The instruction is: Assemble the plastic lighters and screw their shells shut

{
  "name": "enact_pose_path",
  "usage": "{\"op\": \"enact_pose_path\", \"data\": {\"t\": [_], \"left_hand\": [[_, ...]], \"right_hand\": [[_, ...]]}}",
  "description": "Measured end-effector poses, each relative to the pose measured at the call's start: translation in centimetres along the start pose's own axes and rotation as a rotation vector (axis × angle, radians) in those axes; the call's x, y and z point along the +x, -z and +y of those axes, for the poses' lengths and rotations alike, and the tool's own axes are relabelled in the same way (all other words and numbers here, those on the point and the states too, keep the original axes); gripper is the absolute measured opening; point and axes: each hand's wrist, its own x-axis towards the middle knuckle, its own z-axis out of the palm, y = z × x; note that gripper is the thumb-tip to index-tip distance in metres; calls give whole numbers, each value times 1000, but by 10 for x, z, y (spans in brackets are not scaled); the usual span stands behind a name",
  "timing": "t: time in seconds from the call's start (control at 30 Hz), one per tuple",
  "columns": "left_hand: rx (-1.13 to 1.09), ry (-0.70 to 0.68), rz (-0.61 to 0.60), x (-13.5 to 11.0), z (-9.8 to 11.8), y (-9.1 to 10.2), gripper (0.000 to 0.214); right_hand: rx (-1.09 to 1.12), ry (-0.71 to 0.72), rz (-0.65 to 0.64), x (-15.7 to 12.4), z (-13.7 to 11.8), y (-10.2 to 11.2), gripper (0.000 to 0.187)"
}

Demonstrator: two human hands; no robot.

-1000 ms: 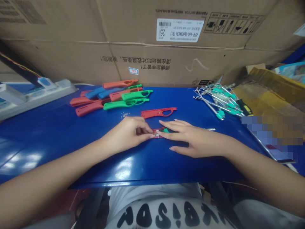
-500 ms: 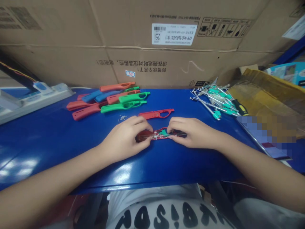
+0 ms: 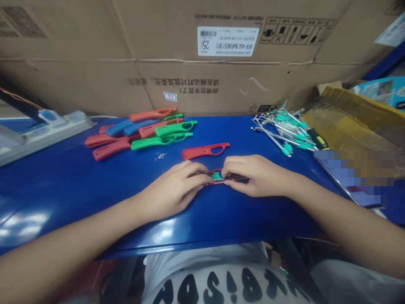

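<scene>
Between my hands, on the blue table, lies a red lighter half-shell with its inner parts, a green trigger piece among them. My left hand is closed over the shell's left end, fingers and thumb pressing near the trigger piece and hiding the rest. At the other end, my right hand pinches the shell and the thin metal rod in it. Just beyond, an open red half-shell lies hollow side up, touching neither hand.
Red, blue, orange and green lighter shells are heaped at the back left. Tiny metal pins lie nearby. Metal rods with green parts and a screwdriver are at the right. A cardboard box walls the back; a power strip sits left.
My left hand has slid right along the shell and now covers its left end and the clear part seen before. My right hand stays about where it was.
</scene>
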Motion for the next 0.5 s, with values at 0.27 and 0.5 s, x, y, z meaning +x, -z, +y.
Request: {"op": "enact_pose_path", "data": {"t": [0.27, 0.5], "left_hand": [[8, 7, 0, 1, 0, 0, 33], [-33, -2, 11, 1, 0, 0, 33]], "right_hand": [[-37, 39, -42, 0, -1, 0, 10], [11, -17, -2, 0, -1, -1, 9]]}}
